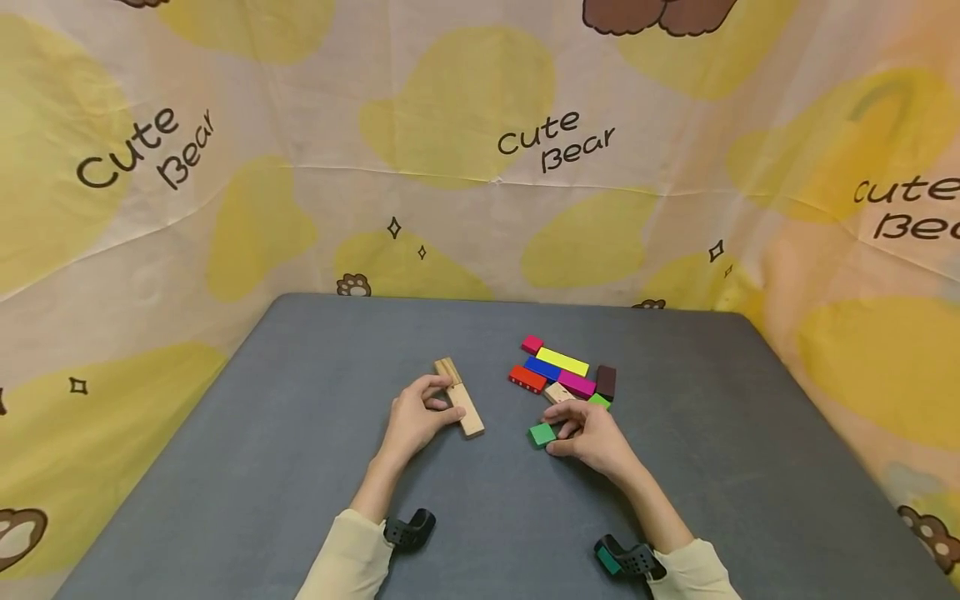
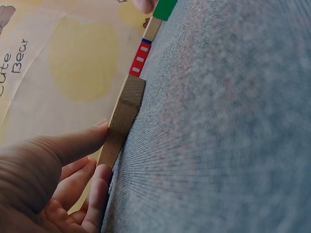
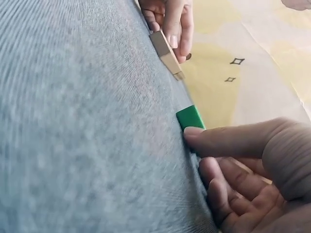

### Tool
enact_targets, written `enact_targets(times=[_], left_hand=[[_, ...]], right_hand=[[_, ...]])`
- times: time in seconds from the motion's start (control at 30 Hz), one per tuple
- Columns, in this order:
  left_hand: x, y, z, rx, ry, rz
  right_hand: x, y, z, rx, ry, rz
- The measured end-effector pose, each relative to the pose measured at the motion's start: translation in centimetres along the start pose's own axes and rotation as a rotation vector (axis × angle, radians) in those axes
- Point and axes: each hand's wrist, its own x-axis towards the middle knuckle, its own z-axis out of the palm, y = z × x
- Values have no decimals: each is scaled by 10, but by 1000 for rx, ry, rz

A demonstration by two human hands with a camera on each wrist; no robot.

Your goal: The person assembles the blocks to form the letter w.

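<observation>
Worktop [image 1: 465, 508]: grey-blue, matte, rounded at both far corners; wrist views show a fine ribbed, fabric-like grain. Patterned cloth [image 1: 457, 108] rises behind it and along both sides, pale with large yellow patches, "Cute Bear" lettering, brown paw prints and small four-pointed stars. Horizontal crease runs across the back panel; soft vertical folds toward the right. Person works from the near edge, cream sleeves [image 1: 348, 554], black band [image 1: 409, 531] at the left wrist and another at the right. Left hand [image 1: 415, 417] grasps a plain wooden block [image 1: 467, 410] lying flat left of centre, thumb and fingertips against it; narrower wooden strips [image 1: 447, 370] adjoin its far end. Right hand [image 1: 592, 435] pinches a green block [image 1: 541, 435] by its edge, low over the worktop right of centre; whether it touches the surface is hard to tell. Just beyond the right hand, a loose cluster: red block with pale spots [image 1: 528, 379], blue [image 1: 542, 368], yellow [image 1: 562, 361], magenta [image 1: 577, 383] and dark brown [image 1: 606, 382] blocks, small crimson piece [image 1: 532, 344] at the far left, spotted wooden piece [image 1: 558, 393] and bright-green piece [image 1: 599, 402] nearest the fingers.
</observation>
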Motion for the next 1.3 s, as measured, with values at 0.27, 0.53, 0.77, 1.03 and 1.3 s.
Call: enact_targets(times=[0.27, 0.53, 0.77, 1.03, 1.3], left_hand=[[0, 1, 1, -5, -2, -2], [0, 1, 0, -4, 5, 10], [1, 0, 1, -9, 7, 9], [2, 1, 2, -8, 7, 7], [1, 2, 2, -7, 9, 7]], right_hand=[[-2, -14, 7, 41, -1, 41], [3, -27, 33, 2, -8, 39], [11, -35, 50, -15, -13, 26], [14, -35, 55, -51, 19, 52], [16, -35, 57, -55, 16, 48]])
